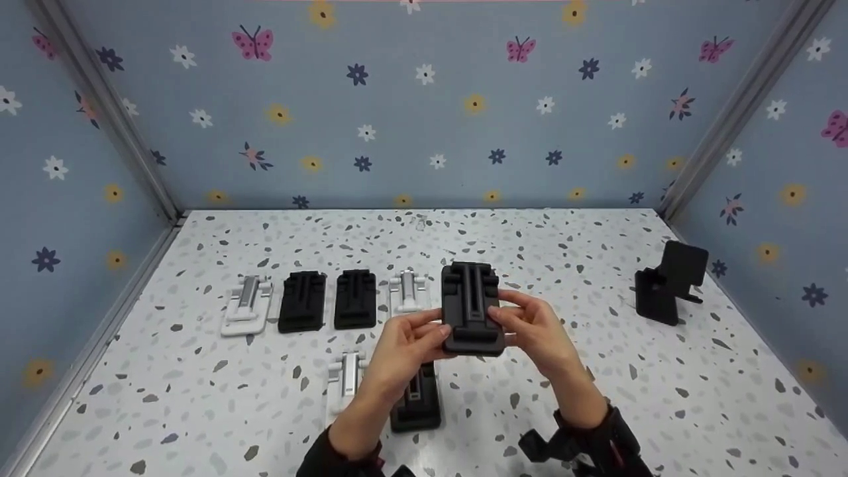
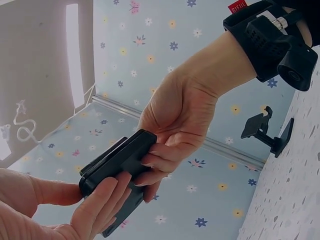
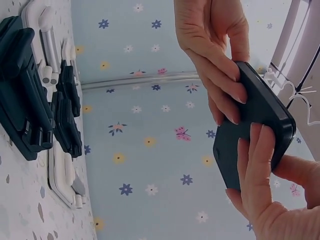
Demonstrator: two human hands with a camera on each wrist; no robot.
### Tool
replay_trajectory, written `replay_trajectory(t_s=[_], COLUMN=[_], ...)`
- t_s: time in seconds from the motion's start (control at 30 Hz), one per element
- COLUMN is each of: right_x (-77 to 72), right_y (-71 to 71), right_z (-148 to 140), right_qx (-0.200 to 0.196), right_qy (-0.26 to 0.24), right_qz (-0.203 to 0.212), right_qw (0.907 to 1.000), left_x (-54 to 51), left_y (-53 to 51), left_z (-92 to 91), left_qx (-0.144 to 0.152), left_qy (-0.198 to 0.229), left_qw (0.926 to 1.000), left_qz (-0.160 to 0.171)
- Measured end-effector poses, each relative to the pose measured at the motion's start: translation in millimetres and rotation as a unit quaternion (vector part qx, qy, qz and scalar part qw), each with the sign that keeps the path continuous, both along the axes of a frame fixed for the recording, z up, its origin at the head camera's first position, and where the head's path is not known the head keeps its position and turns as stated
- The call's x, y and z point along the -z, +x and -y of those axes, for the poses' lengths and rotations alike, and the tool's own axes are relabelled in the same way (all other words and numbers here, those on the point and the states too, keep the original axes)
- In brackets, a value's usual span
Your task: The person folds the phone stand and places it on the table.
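Observation:
A folded black phone stand [image 1: 472, 308] is held up off the table between both hands, its hinged arm side facing the head camera. My left hand [image 1: 401, 348] pinches its left edge, thumb in front and fingers behind. On the opposite edge my right hand [image 1: 540, 331] grips it the same way. Both wrist views show fingers spread over the smooth back of the stand [image 3: 255, 115]. Below my left forearm lie another folded black stand [image 1: 419, 407] and a white stand [image 1: 343, 384], both partly hidden by the hand and arm.
Behind these lies a row of folded stands: a white one [image 1: 246, 308], a black one [image 1: 302, 301], another black one [image 1: 356, 298] and a partly covered white one [image 1: 407, 288]. An unfolded black stand [image 1: 682, 268] stands at the far right. Patterned walls enclose the speckled table [image 1: 199, 397].

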State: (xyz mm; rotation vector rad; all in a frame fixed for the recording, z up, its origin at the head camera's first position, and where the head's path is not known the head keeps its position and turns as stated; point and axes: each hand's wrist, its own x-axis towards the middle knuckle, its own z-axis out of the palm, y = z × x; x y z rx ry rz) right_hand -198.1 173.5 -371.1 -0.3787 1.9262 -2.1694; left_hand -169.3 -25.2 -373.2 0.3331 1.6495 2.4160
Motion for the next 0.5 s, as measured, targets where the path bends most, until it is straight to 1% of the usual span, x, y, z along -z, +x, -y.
replay_trajectory(t_s=[0.1,0.2,0.27,0.3,0.37,0.5], right_x=[-0.6,-2.1,-3.5,-4.0,-4.8,-5.1], right_y=[-0.5,-3.2,-7.1,-9.9,-16.9,-31.8], right_z=[-1,-7,-16,-22,-37,-74], right_qx=[-0.009,-0.019,-0.015,-0.008,0.017,0.082], right_qy=[0.010,0.037,0.061,0.074,0.099,0.135], right_qz=[-0.001,-0.014,-0.028,-0.035,-0.046,-0.052], right_qw=[0.9999,0.9990,0.9976,0.9966,0.9939,0.9861], left_x=[0.2,1.7,3.3,4.1,6.0,10.6], left_y=[-0.5,-1.1,-1.8,-2.2,-3.1,-3.3], left_z=[4.0,12.3,20.2,24.7,34.1,52.8], left_qx=[-0.002,-0.009,-0.016,-0.021,-0.030,-0.068], left_qy=[-0.007,-0.015,-0.020,-0.024,-0.029,-0.052], left_qw=[1.0000,0.9998,0.9996,0.9994,0.9990,0.9958], left_qz=[0.002,0.007,0.012,0.014,0.018,0.034])
